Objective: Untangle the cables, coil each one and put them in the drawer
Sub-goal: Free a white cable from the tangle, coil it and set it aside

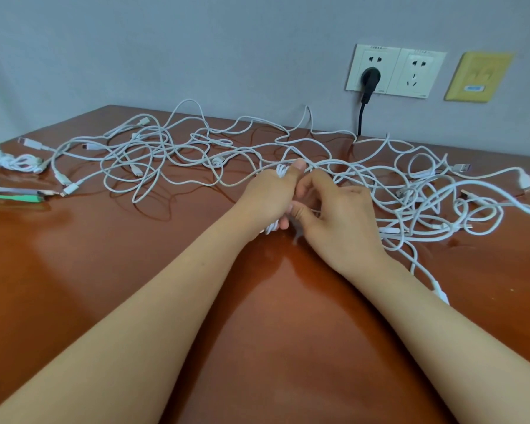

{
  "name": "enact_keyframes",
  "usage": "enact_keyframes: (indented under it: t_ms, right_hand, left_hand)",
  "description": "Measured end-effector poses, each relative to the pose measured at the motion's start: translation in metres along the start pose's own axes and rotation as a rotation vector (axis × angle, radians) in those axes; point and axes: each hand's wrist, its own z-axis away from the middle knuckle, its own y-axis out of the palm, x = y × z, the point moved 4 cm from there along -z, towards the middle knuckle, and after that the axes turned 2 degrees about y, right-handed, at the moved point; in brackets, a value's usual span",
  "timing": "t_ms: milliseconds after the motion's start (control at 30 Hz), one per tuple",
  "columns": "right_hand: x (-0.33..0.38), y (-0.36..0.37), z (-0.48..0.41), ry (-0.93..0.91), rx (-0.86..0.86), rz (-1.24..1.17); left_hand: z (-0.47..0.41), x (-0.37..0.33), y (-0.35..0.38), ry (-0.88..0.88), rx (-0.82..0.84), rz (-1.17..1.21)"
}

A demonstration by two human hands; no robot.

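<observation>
Mid-frame, L hand (270, 194) is gripping a small white coil (280, 172); R hand (337, 215) is pinching a strand beside it. Tangled white cables (166, 154) are sprawling across upper counter (135, 270).

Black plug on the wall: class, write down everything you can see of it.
The black plug is round and looks like matte plastic. It sits pushed into the lower holes of the left socket plate on the grey wall. Its thick black cord leaves the underside, hangs almost straight down and disappears behind the back edge of the brown table.
</observation>
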Motion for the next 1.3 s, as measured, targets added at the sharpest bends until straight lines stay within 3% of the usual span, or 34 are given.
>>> enact_keyframes:
  t_ms: [233, 467, 700, 900, 1133, 1233, 1300]
  right_hand:
    - [-0.001, -0.001, 0.001, 0.04, 0.003, 0.088]
    - [0.0, 0.002, 0.0, 0.078, 0.11, 0.161]
    - [-0.005, 0.002, -0.001, 0.099, 0.131, 0.151]
    - [-0.008, -0.005, -0.003, 0.113, -0.003, 0.048]
    - [-0.003, 0.006, -0.002, 0.008, 0.215, 0.108]
    - [-0.005, 0.003, -0.003, 0.016, 0.074, 0.06]
    - [-0.005, -0.001, -0.002, 0.043, -0.017, 0.019]
  left_hand:
    - [0.006, -0.003, -0.006, -0.045, 0.162, -0.111]
    - [0.0, -0.006, -0.016, 0.02, -0.13, -0.071]
    - [-0.002, -0.005, -0.036, 0.028, -0.242, 0.076]
    - [-0.001, 0.001, -0.032, -0.051, -0.1, 0.162]
    - [-0.001, 0.0, -0.027, -0.074, -0.032, 0.177]
    - [0.0, 0.0, -0.024, -0.073, 0.048, 0.152]
    - [0.003, 0.0, -0.018, -0.071, 0.185, 0.107]
